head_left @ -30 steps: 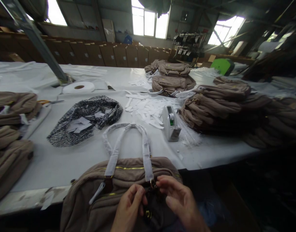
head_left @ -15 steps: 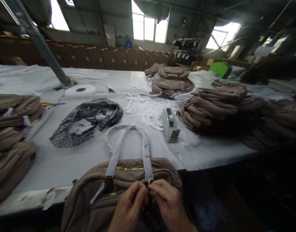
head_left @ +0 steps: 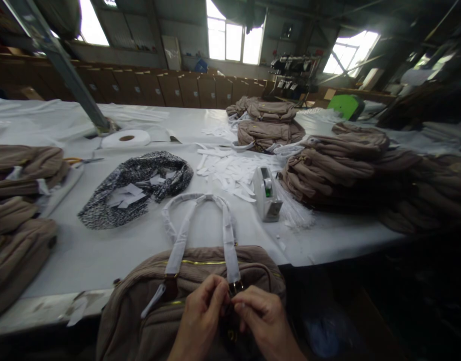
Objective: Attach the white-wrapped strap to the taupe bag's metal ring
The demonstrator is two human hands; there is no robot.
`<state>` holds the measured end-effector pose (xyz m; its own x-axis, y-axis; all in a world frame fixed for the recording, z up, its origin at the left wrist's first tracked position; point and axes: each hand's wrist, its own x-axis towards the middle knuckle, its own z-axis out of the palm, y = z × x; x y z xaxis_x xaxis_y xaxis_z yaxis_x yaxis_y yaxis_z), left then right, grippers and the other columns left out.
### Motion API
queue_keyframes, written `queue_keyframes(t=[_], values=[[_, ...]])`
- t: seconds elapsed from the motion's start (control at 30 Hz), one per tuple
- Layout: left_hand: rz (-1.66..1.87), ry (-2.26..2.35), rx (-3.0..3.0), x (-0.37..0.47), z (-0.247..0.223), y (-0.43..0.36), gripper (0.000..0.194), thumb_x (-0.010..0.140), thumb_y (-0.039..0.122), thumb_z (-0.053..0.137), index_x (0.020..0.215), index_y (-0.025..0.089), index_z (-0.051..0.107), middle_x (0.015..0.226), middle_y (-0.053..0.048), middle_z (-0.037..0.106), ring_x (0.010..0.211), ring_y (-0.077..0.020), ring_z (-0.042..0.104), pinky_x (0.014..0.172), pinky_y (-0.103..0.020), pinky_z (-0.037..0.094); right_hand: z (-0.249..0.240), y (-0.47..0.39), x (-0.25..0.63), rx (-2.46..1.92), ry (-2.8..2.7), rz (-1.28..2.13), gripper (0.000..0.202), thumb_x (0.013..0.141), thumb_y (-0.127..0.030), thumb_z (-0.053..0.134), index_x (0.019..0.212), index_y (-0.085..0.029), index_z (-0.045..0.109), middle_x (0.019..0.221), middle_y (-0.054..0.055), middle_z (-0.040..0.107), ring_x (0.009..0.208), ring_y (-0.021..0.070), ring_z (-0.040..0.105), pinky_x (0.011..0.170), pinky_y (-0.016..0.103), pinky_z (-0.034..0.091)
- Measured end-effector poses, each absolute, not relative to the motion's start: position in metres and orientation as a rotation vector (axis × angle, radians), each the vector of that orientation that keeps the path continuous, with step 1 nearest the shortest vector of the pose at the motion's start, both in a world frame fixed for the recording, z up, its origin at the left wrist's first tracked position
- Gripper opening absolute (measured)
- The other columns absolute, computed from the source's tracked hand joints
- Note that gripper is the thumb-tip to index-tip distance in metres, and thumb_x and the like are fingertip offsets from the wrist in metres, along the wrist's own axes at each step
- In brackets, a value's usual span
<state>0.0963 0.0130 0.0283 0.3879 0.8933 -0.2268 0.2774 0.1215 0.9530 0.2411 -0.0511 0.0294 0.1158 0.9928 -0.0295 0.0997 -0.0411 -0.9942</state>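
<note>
A brown corduroy handbag [head_left: 151, 311] leans against the table's front edge, its two handles [head_left: 227, 235] wrapped in white paper and standing up over the tabletop. My left hand [head_left: 204, 313] is closed in a pinch at the base of the right-hand strap, just below a gold buckle [head_left: 236, 287]. Close beside it, my right hand [head_left: 262, 313] pinches at the same spot. Whatever lies between the fingertips is too small and dark to make out. A white-wrapped zipper pull [head_left: 153, 301] hangs on the bag's left side.
A tape dispenser [head_left: 267, 195] stands right of the handles, beside scattered white paper strips [head_left: 226, 170]. A black-and-white cloth [head_left: 118, 213] holds paper pieces. Stacked brown bags [head_left: 328, 170] lie right, more bags [head_left: 23, 170] left. Behind are a white roll [head_left: 126, 138] and a slanted metal post [head_left: 61, 65].
My right hand has moved slightly down, uncovering more of the gold buckle. My left hand has shifted a little upward, still pinching. The bag stays nearly in place.
</note>
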Motion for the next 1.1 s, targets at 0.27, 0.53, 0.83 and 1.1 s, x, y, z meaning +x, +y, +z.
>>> queue_keyframes(t=[0.27,0.53,0.83,1.1], values=[[0.397,1.31,1.816,0.11,0.034,0.036,0.03,0.083,0.045,0.05,0.067,0.021,0.058,0.057,0.002,0.057,0.056,-0.0158,0.052,0.055,-0.024,0.029,0.021,-0.039,0.249,-1.574,-1.091,0.863,0.027,0.088,-0.037,0.053,0.086,-0.017,0.071,0.06,-0.002,0.051,0.051,0.0096,0.049,0.048,0.02,0.039],[0.499,1.251,1.621,0.134,0.025,0.073,0.027,0.078,0.039,0.05,0.06,0.019,0.05,0.053,0.005,0.046,0.055,-0.0134,0.044,0.053,-0.023,0.029,0.003,-0.041,0.247,-1.613,-1.185,0.812,0.031,0.089,-0.039,0.05,0.082,-0.017,0.07,0.062,-0.001,0.053,0.052,0.011,0.051,0.048,0.02,0.04],[0.542,1.129,1.605,0.135,0.03,0.085,0.028,0.081,0.042,0.043,0.062,0.021,0.042,0.055,0.007,0.036,0.054,-0.0121,0.038,0.052,-0.023,0.028,0.023,-0.043,0.254,-1.676,-1.491,0.486,0.029,0.093,-0.025,0.043,0.074,-0.018,0.064,0.064,0.001,0.058,0.058,0.0126,0.058,0.056,0.021,0.041],[0.584,1.114,1.572,0.132,0.03,0.084,0.03,0.081,0.043,0.043,0.061,0.022,0.038,0.056,0.007,0.034,0.055,-0.0118,0.036,0.053,-0.022,0.029,0.024,-0.043,0.247,-1.65,-1.659,0.206,0.025,0.091,-0.017,0.043,0.08,-0.018,0.065,0.061,0.002,0.058,0.052,0.0127,0.058,0.054,0.021,0.042]])
